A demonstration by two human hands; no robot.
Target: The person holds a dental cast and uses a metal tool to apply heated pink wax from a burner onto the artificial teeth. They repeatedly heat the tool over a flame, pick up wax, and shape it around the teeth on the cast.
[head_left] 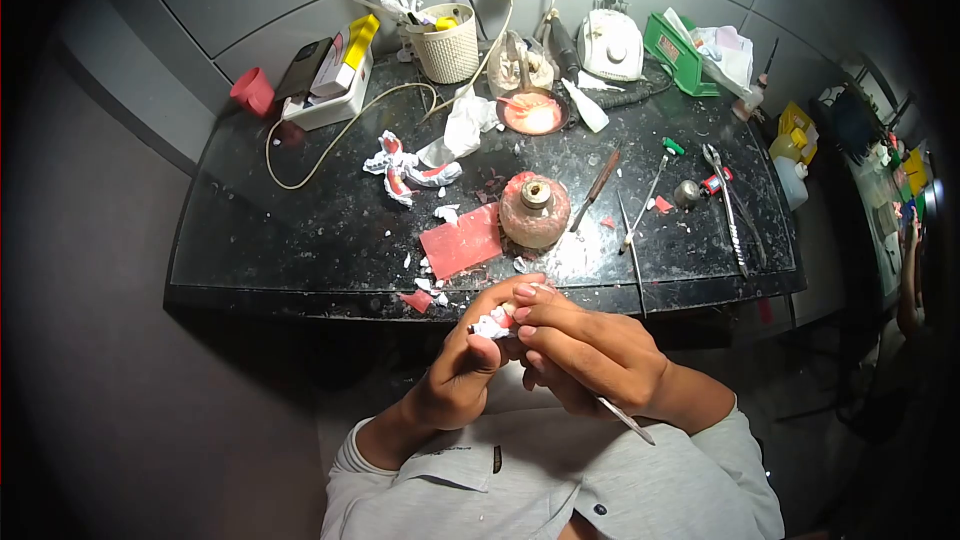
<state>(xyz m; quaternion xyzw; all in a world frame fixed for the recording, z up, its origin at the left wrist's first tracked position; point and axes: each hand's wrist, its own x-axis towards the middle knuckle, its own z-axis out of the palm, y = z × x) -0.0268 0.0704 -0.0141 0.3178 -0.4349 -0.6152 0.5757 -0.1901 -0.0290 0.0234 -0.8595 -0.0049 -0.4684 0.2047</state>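
Note:
Just past the front edge of the desk, both hands are together around a small white and pink dental piece [492, 325]. My left hand [458, 370] is closed around it from the left, thumb in front. The fingertips of my right hand [590, 345] press against it from the right. A thin metal hand tool [628, 422] sticks out below the right palm, pointing down and right; its working end is hidden. Nearest on the desk are a pink wax sheet [464, 243] and a round spirit burner [535, 220] with a metal neck.
White and pink moulded pieces [395, 172] lie left of centre. Behind the burner sits a pan of pink wax [533, 114]. A wax knife [597, 190], a slim probe [633, 255] and pliers [713, 160] lie rightward. A wicker basket [445, 48] and green bin [680, 55] stand behind.

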